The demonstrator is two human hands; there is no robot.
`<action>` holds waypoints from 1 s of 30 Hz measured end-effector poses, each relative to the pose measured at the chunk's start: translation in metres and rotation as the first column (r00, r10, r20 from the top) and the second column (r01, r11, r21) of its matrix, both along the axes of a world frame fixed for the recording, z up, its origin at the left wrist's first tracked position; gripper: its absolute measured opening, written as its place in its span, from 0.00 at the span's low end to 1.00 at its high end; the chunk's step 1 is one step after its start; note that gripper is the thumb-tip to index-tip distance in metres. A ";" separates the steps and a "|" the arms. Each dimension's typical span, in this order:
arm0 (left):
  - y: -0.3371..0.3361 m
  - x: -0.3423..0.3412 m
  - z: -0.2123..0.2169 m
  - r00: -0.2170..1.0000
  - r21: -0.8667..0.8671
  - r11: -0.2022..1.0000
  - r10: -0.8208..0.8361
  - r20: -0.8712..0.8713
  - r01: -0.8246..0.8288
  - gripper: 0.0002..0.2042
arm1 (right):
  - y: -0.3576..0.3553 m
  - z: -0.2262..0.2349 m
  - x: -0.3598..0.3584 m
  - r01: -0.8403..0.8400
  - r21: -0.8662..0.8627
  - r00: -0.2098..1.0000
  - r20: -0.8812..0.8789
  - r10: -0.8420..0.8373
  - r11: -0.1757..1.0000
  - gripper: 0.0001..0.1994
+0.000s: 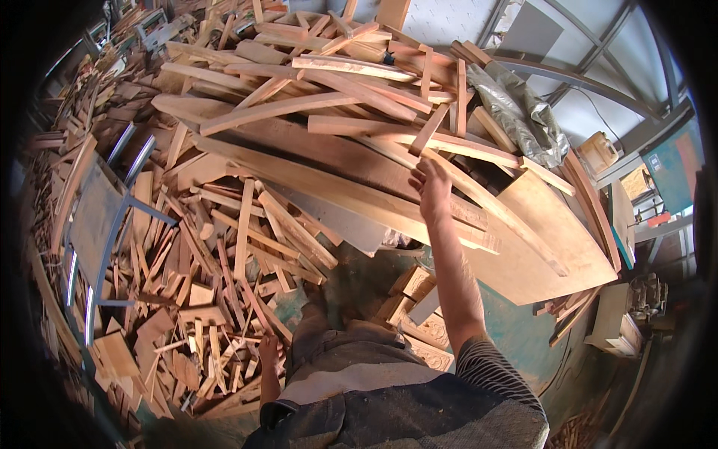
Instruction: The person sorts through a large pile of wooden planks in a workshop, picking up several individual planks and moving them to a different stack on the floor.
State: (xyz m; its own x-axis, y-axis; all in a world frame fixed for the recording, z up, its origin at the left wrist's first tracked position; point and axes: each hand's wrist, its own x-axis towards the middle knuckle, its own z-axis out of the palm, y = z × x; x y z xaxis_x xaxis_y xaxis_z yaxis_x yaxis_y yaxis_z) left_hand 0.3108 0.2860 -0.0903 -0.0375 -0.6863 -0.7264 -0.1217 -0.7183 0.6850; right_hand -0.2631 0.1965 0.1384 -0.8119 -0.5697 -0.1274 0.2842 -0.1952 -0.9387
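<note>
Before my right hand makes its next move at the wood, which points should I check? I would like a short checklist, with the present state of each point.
1. Right hand at the short stick: ok, the fingers are at its lower end.
2. Firm grip on that stick: cannot tell, the fingers hide it.
3. Left hand free: cannot tell; it hangs low beside the scraps.
4. Planks neatly stacked: not ok, they cross at many angles.
5. Floor clear on the right: not ok, carved blocks lie there.
</note>
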 end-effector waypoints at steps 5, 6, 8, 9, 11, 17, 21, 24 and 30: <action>-0.129 -0.005 -0.041 0.959 -0.320 0.905 -0.246 0.143 0.280 0.10 | -0.077 -0.050 -0.094 -0.138 -0.021 0.909 0.395 0.135 0.990 0.18; -0.147 -0.037 -0.014 0.955 -0.429 0.854 -0.248 0.164 0.295 0.11 | -0.076 -0.063 -0.112 -0.098 -0.103 0.877 0.462 0.134 0.990 0.19; -0.184 -0.068 0.023 0.952 -0.396 0.867 -0.300 0.069 0.302 0.12 | -0.083 -0.074 -0.122 0.004 -0.241 0.803 0.579 0.140 0.971 0.14; -0.205 -0.084 0.026 0.919 -0.442 0.810 -0.380 0.103 0.385 0.13 | -0.072 -0.082 -0.147 -0.042 -0.292 0.821 0.535 0.199 0.956 0.11; -0.231 -0.120 0.061 0.897 -0.385 0.860 -0.416 -0.150 0.334 0.16 | -0.044 -0.074 -0.156 -0.175 -0.226 0.805 0.528 0.272 0.958 0.09; -0.278 -0.208 0.124 0.862 -0.472 0.825 -0.453 -0.226 0.310 0.23 | 0.041 0.019 -0.034 -0.141 0.397 0.988 0.109 0.106 0.907 0.13; -0.292 -0.248 0.126 0.892 -0.344 0.926 -0.283 -0.352 0.157 0.26 | 0.054 0.083 0.046 -0.010 0.752 0.987 -0.097 0.126 0.659 0.15; -0.296 -0.279 0.154 0.907 -0.321 0.943 -0.212 -0.363 0.092 0.29 | 0.080 0.073 0.062 -0.023 0.560 0.987 -0.120 0.109 0.828 0.18; -0.290 -0.301 0.166 0.925 -0.154 0.979 -0.178 -0.336 0.132 0.36 | 0.026 0.036 0.056 -0.030 0.619 0.394 -0.714 0.578 0.785 0.26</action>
State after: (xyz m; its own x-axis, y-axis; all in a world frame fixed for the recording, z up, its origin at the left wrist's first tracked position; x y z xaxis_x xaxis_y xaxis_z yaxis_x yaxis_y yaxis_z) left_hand 0.0101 -0.0040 0.0758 -0.3846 -0.7364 -0.5566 0.0368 -0.6148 0.7878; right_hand -0.2067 0.2224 0.1746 -0.4199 -0.8884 0.1856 -0.7444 0.2200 -0.6305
